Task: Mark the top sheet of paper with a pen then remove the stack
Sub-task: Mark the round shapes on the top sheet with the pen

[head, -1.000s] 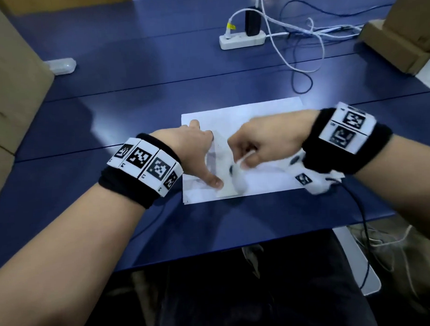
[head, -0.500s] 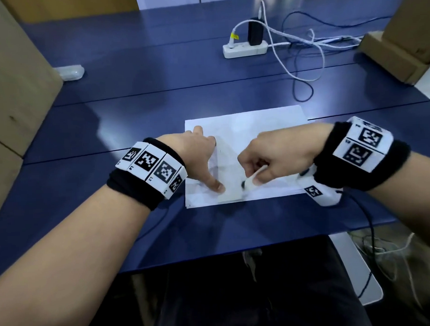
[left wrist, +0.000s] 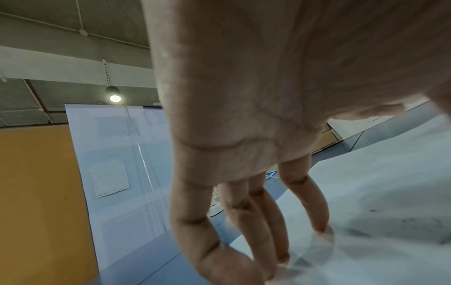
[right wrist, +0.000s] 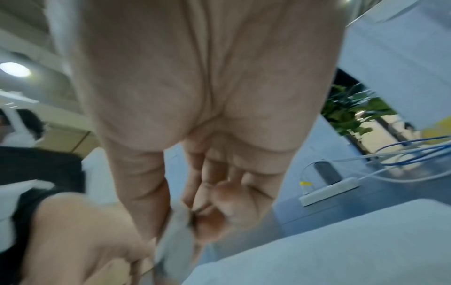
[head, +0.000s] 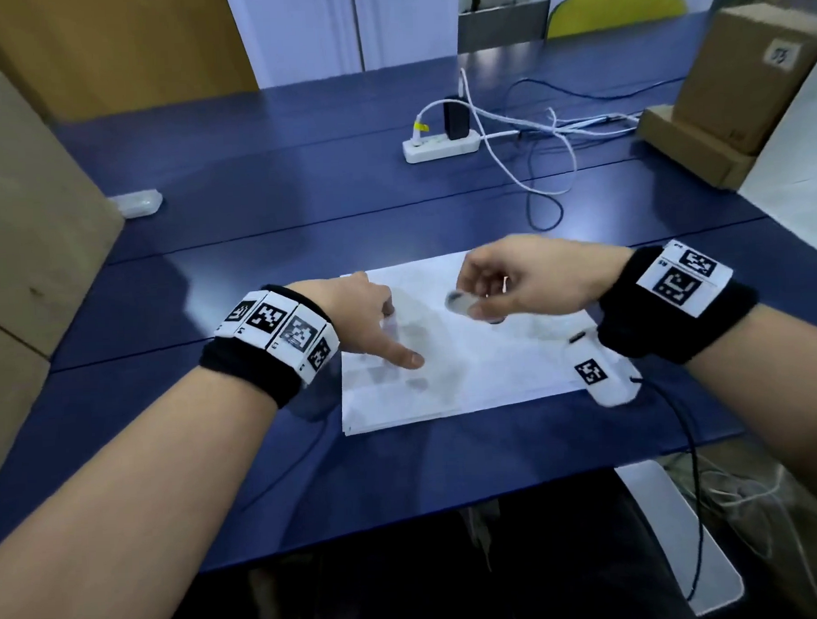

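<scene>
A stack of white paper (head: 515, 365) lies on the blue table (head: 255, 222) near its front edge. My left hand (head: 391, 330) rests on the stack's left part, fingers spread and fingertips (left wrist: 319, 227) pressing down. A clear, curved plastic piece (left wrist: 314, 248) lies under those fingertips. My right hand (head: 485, 292) hovers above the middle of the stack and pinches a white pen (head: 459, 303) with a dark tip, which is off the paper. In the right wrist view the pen (right wrist: 173, 235) is blurred between thumb and fingers, over the paper (right wrist: 341, 250).
A white power strip (head: 440, 147) with a black plug and loose cables (head: 545, 165) sits behind the paper. Cardboard boxes (head: 750, 75) stand at the far right and a large cardboard panel (head: 29, 239) at the left. A small white object (head: 136, 203) lies far left.
My right hand has risen off the paper with the pen and shifted up and to the right. The left hand stays pressed on the stack. The head view has tilted upward.
</scene>
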Available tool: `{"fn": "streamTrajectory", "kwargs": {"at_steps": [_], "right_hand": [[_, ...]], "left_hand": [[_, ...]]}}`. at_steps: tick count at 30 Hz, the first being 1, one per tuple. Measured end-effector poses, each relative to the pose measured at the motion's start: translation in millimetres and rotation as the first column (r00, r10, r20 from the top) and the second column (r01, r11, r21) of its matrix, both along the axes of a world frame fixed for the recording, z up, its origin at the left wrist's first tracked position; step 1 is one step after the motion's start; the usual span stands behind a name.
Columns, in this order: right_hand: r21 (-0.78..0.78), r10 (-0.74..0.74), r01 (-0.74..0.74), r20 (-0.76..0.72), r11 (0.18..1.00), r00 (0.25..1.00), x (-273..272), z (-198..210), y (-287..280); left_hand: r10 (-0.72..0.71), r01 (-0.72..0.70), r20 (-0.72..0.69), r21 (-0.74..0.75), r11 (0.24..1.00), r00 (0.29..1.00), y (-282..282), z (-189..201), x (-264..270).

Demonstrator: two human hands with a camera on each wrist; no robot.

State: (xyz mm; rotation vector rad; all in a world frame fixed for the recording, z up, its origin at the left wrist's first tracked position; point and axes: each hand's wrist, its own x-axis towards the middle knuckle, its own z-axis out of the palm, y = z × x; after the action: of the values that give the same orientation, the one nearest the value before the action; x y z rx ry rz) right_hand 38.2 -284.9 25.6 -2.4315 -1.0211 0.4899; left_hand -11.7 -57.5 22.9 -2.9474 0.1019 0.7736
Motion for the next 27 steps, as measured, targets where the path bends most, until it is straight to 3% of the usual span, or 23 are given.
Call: {"fn": "streamTrajectory", "kwargs": {"at_steps": [3,10,15,19,24,27], "right_hand": [[0.198,-0.146,0.168,-0.121,0.966,0.982,18.3,1.9,-13.7],[0.195,-0.252,0.279,-0.151,0.940,0.956,66.9,-7.5,-8.2],[0.034,-0.168,0.168,-0.014,0.985,0.986,97.1,-17.9,12.0],[0.016,-0.061,0.061,-0.014,0.998,0.998,107.9,-21.9,24.6],[-0.192,0.033,-0.003,0.152,0.981,0.988,104.7,-19.0,30.0],[-0.253,0.130,-0.096,0.123,0.963,0.984,92.0,-17.9,24.5]], "left_hand": [[-0.030,0.031,0.067,-0.006,1.000,0.997,-1.2,-0.6,10.6],[-0.099,0.136,0.295,-0.109,0.985,0.950,-26.6,-5.5,54.3],[-0.081,0.105,0.242,-0.086,0.991,0.967,-34.5,-17.7,75.3],[-0.044,0.080,0.251,-0.137,0.987,0.967,-27.7,-29.9,80.5],[-0.013,0.063,0.255,-0.190,0.980,0.967,-23.9,-35.1,79.9],[-0.015,0.066,0.266,-0.183,0.981,0.964,-23.0,-36.0,80.5]]}}
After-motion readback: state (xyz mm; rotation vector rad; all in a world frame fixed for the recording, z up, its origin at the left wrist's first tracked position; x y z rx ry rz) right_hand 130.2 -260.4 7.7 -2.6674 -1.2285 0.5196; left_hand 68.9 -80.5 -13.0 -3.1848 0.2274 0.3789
